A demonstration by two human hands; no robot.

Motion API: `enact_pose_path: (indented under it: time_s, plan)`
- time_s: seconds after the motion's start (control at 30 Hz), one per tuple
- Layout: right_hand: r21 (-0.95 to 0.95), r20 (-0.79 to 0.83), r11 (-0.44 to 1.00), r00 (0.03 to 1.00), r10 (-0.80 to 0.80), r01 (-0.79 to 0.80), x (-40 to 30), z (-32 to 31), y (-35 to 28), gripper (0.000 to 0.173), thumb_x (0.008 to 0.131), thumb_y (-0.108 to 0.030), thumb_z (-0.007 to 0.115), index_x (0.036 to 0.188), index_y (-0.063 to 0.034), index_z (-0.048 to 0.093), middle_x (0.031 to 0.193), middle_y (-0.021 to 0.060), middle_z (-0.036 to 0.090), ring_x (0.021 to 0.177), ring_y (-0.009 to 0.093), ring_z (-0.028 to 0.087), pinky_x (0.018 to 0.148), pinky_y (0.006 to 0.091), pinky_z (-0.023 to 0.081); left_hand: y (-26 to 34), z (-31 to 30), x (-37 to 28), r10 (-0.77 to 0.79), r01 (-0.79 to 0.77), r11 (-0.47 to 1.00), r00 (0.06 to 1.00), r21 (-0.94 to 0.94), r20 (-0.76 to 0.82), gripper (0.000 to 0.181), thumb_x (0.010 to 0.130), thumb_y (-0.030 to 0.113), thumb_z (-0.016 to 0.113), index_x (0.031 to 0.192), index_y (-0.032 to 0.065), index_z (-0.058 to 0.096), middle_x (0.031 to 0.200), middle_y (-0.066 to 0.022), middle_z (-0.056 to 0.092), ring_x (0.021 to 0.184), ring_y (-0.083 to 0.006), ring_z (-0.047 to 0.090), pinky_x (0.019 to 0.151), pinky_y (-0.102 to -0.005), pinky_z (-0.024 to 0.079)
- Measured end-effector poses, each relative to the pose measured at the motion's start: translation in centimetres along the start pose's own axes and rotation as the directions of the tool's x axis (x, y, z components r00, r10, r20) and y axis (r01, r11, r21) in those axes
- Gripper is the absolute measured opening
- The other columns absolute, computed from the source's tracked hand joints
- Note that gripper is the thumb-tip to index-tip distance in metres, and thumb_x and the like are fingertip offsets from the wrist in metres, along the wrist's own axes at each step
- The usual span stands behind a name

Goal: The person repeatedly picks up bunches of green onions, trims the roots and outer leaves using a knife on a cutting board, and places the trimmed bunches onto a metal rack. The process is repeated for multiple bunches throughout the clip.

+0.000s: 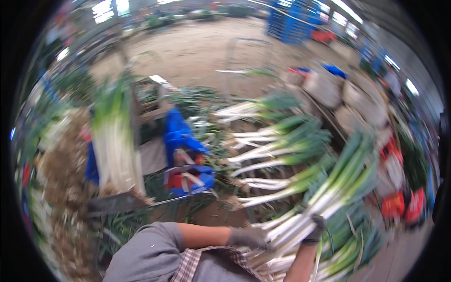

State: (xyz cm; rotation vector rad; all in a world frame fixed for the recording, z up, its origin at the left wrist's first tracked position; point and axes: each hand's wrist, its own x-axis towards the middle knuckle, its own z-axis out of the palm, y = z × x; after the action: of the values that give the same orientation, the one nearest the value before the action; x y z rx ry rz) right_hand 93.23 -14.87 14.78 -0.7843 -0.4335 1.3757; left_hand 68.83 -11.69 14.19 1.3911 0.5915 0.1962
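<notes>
A bundle of leeks with white stalks and green leaves slants up to the right in front of me. My left hand, in a dark glove, is at the lower, root end of the bundle; its fingers are partly hidden and blurred. My right hand, gloved too, is closed around the white stalks higher up. Beneath and beside the bundle lie more leeks in rows, roots to the left and leaves to the right. Other leeks lie below my right hand.
Upright leeks fill a rack with a metal base plate at left. Blue and red bags stand beside it. Large white sacks are at upper right, red bags at right. Blue crates are stacked behind.
</notes>
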Motion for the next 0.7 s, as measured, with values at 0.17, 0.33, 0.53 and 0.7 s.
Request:
enact_pose_path:
  time_s: [0.17, 0.33, 0.53, 0.7]
  plan:
    - [0.176, 0.421, 0.982, 0.907, -0.01, -0.071, 3.1, 15.0, -0.6, 0.052, 0.07, -0.022, 0.058, 0.114, 0.0049, 0.048, 0.103, 0.0172, 0.056, 0.098, 0.028, 0.057, 0.094, 0.0379, 0.045, 2.6, -5.8, -7.4, 0.108, -0.035, 0.96, 0.963, -0.279, 0.249, 0.064, 0.079, 0.023, 0.077, 0.133, 0.0052, 0.048, 0.107, -0.002, 0.06, 0.093, -0.009, 0.052, 0.077, -0.0267, 0.047]
    - [0.008, 0.474, 0.991, 0.874, 0.111, -0.13, 3.0, 28.1, 6.8, 0.052, 0.07, -0.02, 0.058, 0.113, 0.0074, 0.045, 0.1, 0.0144, 0.053, 0.093, 0.025, 0.055, 0.088, 0.0365, 0.046, -2.0, -7.8, -16.0, 0.305, -0.363, 0.865, 0.929, -0.347, -0.212, 0.083, 0.079, 0.044, 0.075, 0.141, 0.0025, 0.038, 0.13, -0.0076, 0.051, 0.117, -0.0154, 0.045, 0.102, -0.032, 0.036]
    - [-0.16, 0.419, 0.977, 0.886, 0.197, -0.141, 2.2, 37.6, 14.2, 0.057, 0.069, -0.019, 0.059, 0.117, 0.007, 0.045, 0.1, 0.015, 0.055, 0.094, 0.026, 0.057, 0.086, 0.0372, 0.048, -2.9, -23.4, -41.5, 0.62, -0.365, 0.776, 0.286, 0.515, -0.731, 0.045, 0.089, 0.013, 0.065, 0.131, 0.0029, 0.052, 0.132, -0.0137, 0.053, 0.117, -0.022, 0.053, 0.101, -0.0355, 0.041]
    - [-0.21, 0.496, 0.969, 0.869, -0.011, 0.132, 4.0, 44.6, 19.6, 0.053, 0.072, -0.023, 0.059, 0.116, 0.0047, 0.049, 0.1, 0.0135, 0.06, 0.092, 0.025, 0.059, 0.085, 0.036, 0.047, -16.1, -38.9, -59.1, -0.004, 0.383, 0.919, -0.22, -0.09, -0.975, 0.045, 0.097, 0.034, 0.047, 0.127, 0.0005, 0.051, 0.113, -0.0207, 0.062, 0.103, -0.0294, 0.061, 0.089, -0.0398, 0.047]
